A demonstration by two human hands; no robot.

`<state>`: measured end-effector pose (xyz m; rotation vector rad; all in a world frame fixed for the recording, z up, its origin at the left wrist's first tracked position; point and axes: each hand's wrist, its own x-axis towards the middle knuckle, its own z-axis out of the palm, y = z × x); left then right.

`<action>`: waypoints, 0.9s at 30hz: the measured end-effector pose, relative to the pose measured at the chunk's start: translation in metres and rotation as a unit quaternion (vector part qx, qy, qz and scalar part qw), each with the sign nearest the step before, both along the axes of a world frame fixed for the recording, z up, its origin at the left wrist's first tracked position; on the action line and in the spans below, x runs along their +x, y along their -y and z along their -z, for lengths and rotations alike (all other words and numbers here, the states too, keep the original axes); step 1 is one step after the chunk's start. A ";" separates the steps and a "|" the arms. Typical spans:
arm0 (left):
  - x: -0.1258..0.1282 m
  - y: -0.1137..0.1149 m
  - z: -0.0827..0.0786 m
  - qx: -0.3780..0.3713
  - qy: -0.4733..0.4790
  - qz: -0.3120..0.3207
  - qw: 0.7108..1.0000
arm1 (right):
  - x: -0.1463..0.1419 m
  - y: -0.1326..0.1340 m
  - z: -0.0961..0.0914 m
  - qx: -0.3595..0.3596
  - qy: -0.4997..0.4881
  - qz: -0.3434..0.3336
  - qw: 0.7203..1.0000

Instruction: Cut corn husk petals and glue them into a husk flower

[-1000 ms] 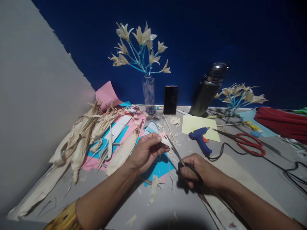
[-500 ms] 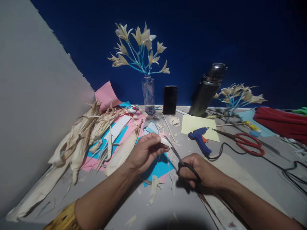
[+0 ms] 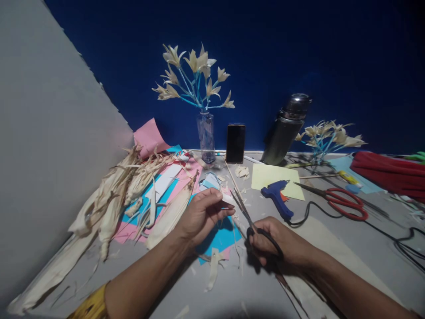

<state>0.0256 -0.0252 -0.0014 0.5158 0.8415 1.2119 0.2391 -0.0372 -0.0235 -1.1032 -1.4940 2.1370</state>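
Note:
My left hand [image 3: 205,213] pinches a small pale strip [image 3: 228,199], which looks like a cut piece of corn husk; its lower end is hidden by the fingers. My right hand [image 3: 277,239] grips black-handled scissors [image 3: 246,213] through their loops. The scissor blades stand slightly parted, with their tips just right of the strip. Below my hands lie blue paper [image 3: 221,237] and a loose husk scrap [image 3: 214,270]. Dried corn husks [image 3: 109,206] are heaped at the left on pink and blue paper.
Behind stand a glass vase [image 3: 206,137] of husk flowers, a phone [image 3: 235,144] and a leaning flask [image 3: 286,128]. At the right lie a blue glue gun [image 3: 278,197] with its black cord, red-handled scissors [image 3: 347,204], yellow paper [image 3: 262,175] and red cloth [image 3: 388,173].
The scissor blades have parted and drawn slightly away from the strip, with my right hand shifting a little right. My left hand keeps its pinch. The whole view has tilted slightly.

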 end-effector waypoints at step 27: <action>0.006 0.005 0.006 -0.015 0.000 0.026 1.000 | -0.012 -0.002 0.000 0.009 -0.058 0.251 0.966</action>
